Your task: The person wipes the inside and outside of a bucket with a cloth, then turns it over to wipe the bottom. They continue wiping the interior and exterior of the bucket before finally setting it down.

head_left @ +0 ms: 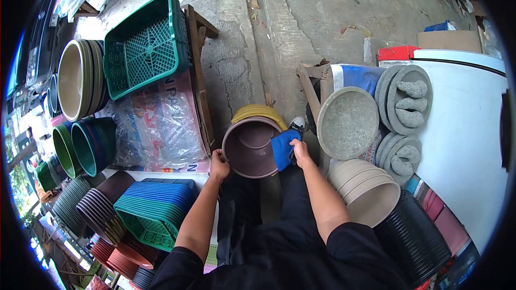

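Note:
A round brown-purple basin (252, 153) is in front of my legs, its open side facing up toward me. Yellow basins (258, 111) show behind its far rim. My left hand (219, 166) is closed on the left edge of the brown basin. In my right hand (300, 150) is a bunched blue cloth (282, 150), held against the basin's right rim. Part of the cloth hangs over the basin's inside.
Left: a green basket stack (145, 48), beige basins (72, 80) and blue-green baskets (156, 209) beside a wooden stand (198, 75). Right: stone mortars (348, 123), beige pots (371, 201), black trays (414, 239) and a white surface (457, 129). Concrete floor (322, 16) lies ahead.

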Action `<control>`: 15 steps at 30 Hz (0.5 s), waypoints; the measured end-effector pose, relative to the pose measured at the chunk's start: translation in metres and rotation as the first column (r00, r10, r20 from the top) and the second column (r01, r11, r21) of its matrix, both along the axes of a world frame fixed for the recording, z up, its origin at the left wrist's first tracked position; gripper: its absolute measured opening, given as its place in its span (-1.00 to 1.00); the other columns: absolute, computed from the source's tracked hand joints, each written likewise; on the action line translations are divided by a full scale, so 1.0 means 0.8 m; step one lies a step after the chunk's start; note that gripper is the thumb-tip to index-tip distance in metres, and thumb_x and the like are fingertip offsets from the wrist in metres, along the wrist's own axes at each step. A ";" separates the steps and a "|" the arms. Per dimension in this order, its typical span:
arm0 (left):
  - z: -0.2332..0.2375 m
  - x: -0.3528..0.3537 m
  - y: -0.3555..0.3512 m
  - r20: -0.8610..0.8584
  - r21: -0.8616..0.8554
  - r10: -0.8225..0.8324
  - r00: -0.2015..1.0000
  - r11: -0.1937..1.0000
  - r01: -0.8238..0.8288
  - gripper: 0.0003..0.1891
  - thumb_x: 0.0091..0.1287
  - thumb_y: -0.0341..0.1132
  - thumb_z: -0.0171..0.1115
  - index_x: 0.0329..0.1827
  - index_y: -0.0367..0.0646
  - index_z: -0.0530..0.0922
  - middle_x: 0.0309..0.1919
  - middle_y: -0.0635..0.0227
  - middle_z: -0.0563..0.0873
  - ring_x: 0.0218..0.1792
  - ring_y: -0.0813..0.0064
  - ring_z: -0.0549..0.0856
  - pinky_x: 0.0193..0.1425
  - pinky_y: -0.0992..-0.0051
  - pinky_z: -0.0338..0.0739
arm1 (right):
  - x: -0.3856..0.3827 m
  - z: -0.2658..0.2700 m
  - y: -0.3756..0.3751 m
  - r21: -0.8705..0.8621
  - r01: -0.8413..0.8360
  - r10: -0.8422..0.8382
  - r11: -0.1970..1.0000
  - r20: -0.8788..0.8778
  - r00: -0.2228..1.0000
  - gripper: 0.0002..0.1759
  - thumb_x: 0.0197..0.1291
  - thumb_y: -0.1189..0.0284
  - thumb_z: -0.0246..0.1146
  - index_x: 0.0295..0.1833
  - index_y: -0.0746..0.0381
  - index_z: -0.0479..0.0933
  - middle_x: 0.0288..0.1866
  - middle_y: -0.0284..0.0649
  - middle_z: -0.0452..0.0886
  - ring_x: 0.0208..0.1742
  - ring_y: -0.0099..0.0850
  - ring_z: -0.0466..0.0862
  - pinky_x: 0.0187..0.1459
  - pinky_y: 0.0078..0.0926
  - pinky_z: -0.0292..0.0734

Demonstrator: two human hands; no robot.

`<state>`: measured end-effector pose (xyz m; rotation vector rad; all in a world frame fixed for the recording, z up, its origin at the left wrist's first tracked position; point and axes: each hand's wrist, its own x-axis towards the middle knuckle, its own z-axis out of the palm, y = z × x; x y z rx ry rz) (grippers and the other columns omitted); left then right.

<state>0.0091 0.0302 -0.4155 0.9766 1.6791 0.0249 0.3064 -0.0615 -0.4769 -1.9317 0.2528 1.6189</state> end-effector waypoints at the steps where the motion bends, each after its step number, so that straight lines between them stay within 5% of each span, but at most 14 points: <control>1: -0.005 -0.001 -0.002 -0.005 -0.010 -0.005 1.000 1.000 0.005 -0.58 0.25 -0.74 0.02 0.12 -0.14 0.29 -0.05 0.22 0.64 -0.01 0.41 0.64 0.12 0.46 0.49 | 0.003 0.000 0.002 -0.010 0.042 -0.042 0.999 -0.057 0.997 -0.50 -0.04 0.30 0.18 0.03 0.36 0.56 -0.09 -0.11 0.63 -0.04 -0.29 0.59 0.07 -0.37 0.45; 4: -0.016 -0.003 -0.005 -0.023 0.033 -0.030 0.999 0.999 0.031 -0.59 0.26 -0.73 0.03 0.12 -0.15 0.30 -0.05 0.22 0.62 0.00 0.40 0.63 0.12 0.46 0.49 | 0.005 -0.003 0.003 -0.005 0.068 -0.068 0.998 0.001 0.998 -0.61 -0.03 0.29 0.19 -0.15 0.34 0.60 -0.22 -0.18 0.63 -0.17 -0.34 0.59 -0.04 -0.40 0.46; 11: -0.023 -0.009 -0.009 -0.024 0.101 -0.056 0.998 0.993 0.058 -0.59 0.23 -0.69 0.04 0.12 -0.16 0.31 -0.11 0.18 0.66 -0.05 0.38 0.65 0.06 0.46 0.49 | 0.009 -0.016 0.006 0.018 0.061 -0.060 0.998 -0.044 0.997 -0.66 -0.01 0.29 0.18 -0.21 0.32 0.59 -0.25 -0.20 0.61 -0.22 -0.36 0.56 -0.09 -0.40 0.45; 15: -0.035 -0.017 -0.012 -0.135 0.156 -0.204 0.970 0.962 0.224 -0.58 0.23 -0.61 0.14 0.15 -0.19 0.32 -0.10 0.03 0.67 0.00 0.12 0.66 0.07 0.28 0.51 | 0.001 -0.033 0.003 0.004 0.075 -0.075 0.997 -0.058 0.995 -0.63 0.00 0.29 0.17 -0.14 0.32 0.60 -0.21 -0.22 0.62 -0.16 -0.37 0.57 -0.04 -0.42 0.45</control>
